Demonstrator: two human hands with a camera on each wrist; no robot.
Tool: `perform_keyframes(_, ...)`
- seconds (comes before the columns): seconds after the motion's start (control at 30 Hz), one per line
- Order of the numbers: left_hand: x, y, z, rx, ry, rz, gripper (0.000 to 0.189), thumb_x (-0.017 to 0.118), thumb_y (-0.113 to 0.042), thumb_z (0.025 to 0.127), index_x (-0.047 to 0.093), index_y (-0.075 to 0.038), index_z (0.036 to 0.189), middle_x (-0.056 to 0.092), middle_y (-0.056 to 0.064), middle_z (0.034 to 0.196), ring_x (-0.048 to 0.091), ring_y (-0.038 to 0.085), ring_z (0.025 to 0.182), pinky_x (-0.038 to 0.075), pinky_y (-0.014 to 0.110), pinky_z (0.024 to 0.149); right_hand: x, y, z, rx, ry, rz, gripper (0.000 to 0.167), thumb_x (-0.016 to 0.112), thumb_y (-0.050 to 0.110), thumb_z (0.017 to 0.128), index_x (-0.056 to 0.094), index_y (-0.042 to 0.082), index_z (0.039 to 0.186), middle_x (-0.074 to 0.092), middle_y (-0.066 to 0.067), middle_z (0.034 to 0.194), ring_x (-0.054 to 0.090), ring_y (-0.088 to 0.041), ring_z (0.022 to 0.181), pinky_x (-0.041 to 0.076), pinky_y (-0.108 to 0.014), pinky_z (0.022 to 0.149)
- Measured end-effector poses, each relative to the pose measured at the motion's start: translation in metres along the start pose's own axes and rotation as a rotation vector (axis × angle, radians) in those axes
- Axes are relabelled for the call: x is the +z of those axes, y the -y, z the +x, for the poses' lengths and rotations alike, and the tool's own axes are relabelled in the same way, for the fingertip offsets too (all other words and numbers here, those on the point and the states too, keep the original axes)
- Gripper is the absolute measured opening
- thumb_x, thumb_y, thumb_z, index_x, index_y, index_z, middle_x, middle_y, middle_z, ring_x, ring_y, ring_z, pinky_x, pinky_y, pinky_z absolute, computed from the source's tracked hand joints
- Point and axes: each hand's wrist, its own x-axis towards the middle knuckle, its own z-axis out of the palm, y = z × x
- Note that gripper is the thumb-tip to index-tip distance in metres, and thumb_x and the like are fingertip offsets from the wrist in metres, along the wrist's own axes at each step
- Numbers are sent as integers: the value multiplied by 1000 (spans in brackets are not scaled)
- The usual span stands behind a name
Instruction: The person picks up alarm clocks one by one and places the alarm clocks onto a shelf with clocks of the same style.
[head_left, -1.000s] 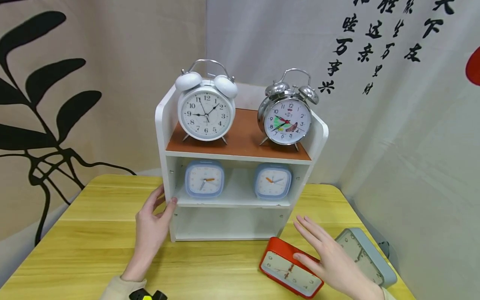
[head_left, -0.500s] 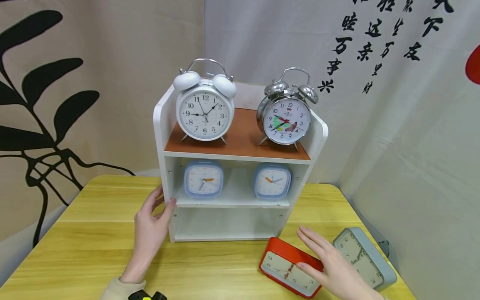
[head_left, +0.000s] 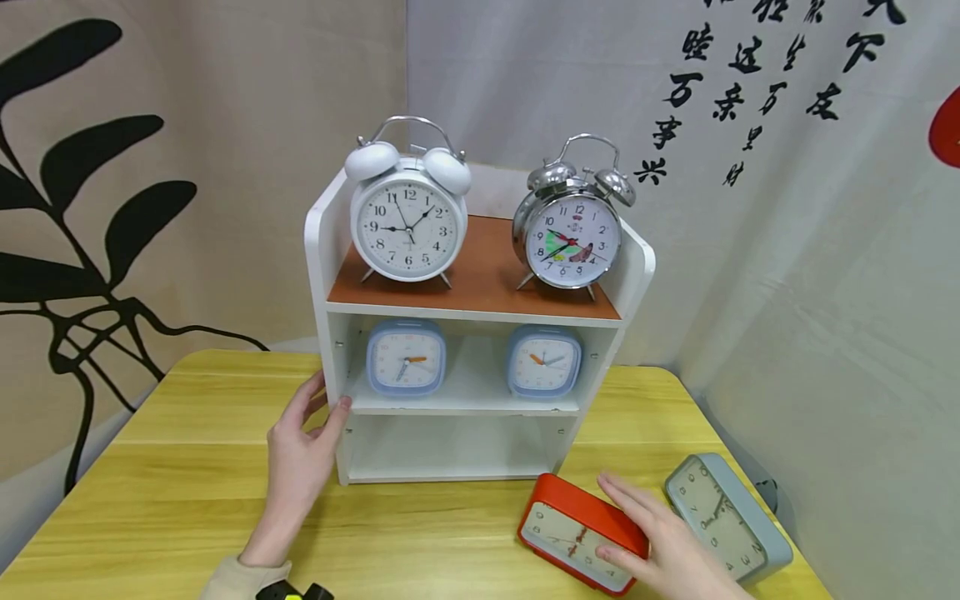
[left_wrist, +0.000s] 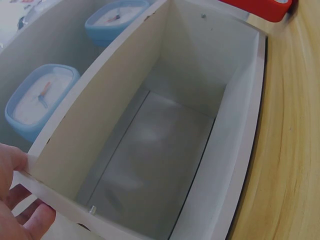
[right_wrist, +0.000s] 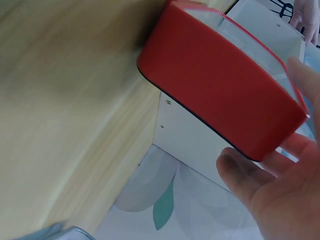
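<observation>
My left hand [head_left: 300, 450] holds the left side panel of a white shelf [head_left: 465, 410], thumb at the front edge and fingers on its outer side; the left wrist view also shows this hand [left_wrist: 20, 200] there. My right hand [head_left: 667, 542] is at the right end of a red desk clock [head_left: 585, 508], which lies on the table before the shelf. In the right wrist view, thumb and fingers lie either side of the red clock [right_wrist: 215, 80], fairly straight, with a gap before the palm; whether they touch it I cannot tell.
On the shelf's top stand a white twin-bell alarm clock [head_left: 408, 225] and a silver one [head_left: 572, 237]. Two light-blue clocks, left [head_left: 406, 358] and right [head_left: 543, 362], sit on the middle level. A grey-blue clock [head_left: 727, 517] lies right on the wooden table [head_left: 187, 467].
My right hand has moved down and slightly right, closer around the right end of the red clock. The left hand keeps its hold on the shelf, and the clocks have not moved.
</observation>
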Motion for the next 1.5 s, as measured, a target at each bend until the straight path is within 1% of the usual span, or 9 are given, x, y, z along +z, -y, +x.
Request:
perform_keyframes(0.17, 0, 0, 0, 6, -2, -4, 50, 64, -10, 104, 52, -5, 153, 57, 22, 154, 61, 39, 131, 49, -5, 80, 2, -3, -3, 27, 20, 89, 75, 81, 50, 89, 57, 17, 151, 67, -6, 145, 69, -21, 115, 65, -30, 88)
perform_keyframes(0.27, 0, 0, 0, 8, -6, -4, 51, 64, -10, 104, 52, -5, 153, 58, 22, 153, 62, 39, 131, 49, -5, 79, 4, -5, -5, 39, -11, 131, 72, 85, 45, 86, 60, 15, 147, 71, -6, 139, 69, -14, 109, 64, -26, 84)
perform_keyframes(0.43, -1, 1, 0, 7, -6, -7, 50, 63, -10, 104, 52, -5, 153, 58, 22, 153, 61, 39, 131, 49, -5, 79, 10, -7, -7, 60, -86, 144, 70, 91, 40, 80, 66, 14, 141, 75, -2, 130, 67, -4, 103, 62, -24, 79)
perform_keyframes(0.6, -1, 1, 0, 0, -2, -8, 51, 63, -10, 104, 51, -5, 154, 57, 22, 154, 61, 40, 132, 49, -5, 80, 17, -10, -9, 6, -166, 150, 67, 94, 32, 77, 69, 12, 136, 78, -2, 120, 64, 3, 94, 60, -23, 73)
perform_keyframes(0.7, -1, 0, 0, -4, -1, -6, 51, 64, -10, 104, 51, -5, 154, 57, 22, 154, 61, 39, 132, 49, -5, 80, 20, -11, -10, -29, -186, 159, 65, 94, 28, 76, 70, 9, 134, 78, -2, 114, 63, 6, 90, 59, -21, 69)
perform_keyframes(0.93, 0, 0, 0, -3, 1, -5, 51, 64, -10, 104, 51, -5, 153, 56, 21, 155, 61, 39, 133, 49, -5, 80, 20, -12, -11, -53, -172, 203, 60, 92, 24, 80, 69, 5, 133, 77, -4, 108, 60, 8, 87, 57, -20, 66)
perform_keyframes(1.1, 0, 0, 0, 1, -1, -5, 50, 64, -9, 104, 52, -4, 153, 57, 22, 155, 61, 40, 132, 49, -5, 80, 20, -12, -11, -57, -158, 211, 58, 90, 24, 83, 68, 5, 133, 77, -5, 109, 59, 8, 88, 57, -20, 65)
perform_keyframes(1.33, 1, -1, 0, 7, -7, -3, 50, 64, -10, 104, 52, -3, 152, 57, 22, 154, 62, 40, 131, 49, -5, 79, 17, -10, -10, -24, -110, 225, 55, 87, 27, 87, 67, 6, 134, 76, -5, 112, 58, 9, 90, 56, -19, 66)
perform_keyframes(1.5, 1, -1, 0, 6, -6, 2, 50, 63, -10, 104, 52, -3, 152, 57, 23, 154, 62, 41, 131, 49, -5, 79, 17, -7, -9, -50, -102, 236, 54, 86, 27, 88, 67, 8, 134, 75, -6, 114, 58, 8, 91, 55, -19, 66)
